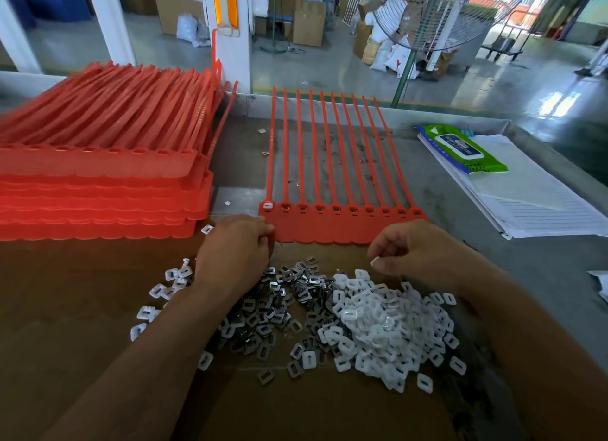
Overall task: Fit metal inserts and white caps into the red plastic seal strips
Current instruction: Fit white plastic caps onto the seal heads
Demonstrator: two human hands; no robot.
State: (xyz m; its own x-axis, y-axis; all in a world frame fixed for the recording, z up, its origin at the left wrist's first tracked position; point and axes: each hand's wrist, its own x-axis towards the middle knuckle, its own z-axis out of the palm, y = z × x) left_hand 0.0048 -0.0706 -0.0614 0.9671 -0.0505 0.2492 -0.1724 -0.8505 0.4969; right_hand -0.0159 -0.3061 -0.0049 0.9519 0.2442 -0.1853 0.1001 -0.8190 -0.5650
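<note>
A row of red seal strips (342, 228) lies on the table (543, 269) between a stack of strips (98, 177) at left and papers (526, 207) at right. The left hand (237, 243) pinches the row's near left corner. The right hand (414, 246) hovers curled above the white caps (378, 325), right of the metal inserts (263, 312); whether its grip holds anything is unclear.
</note>
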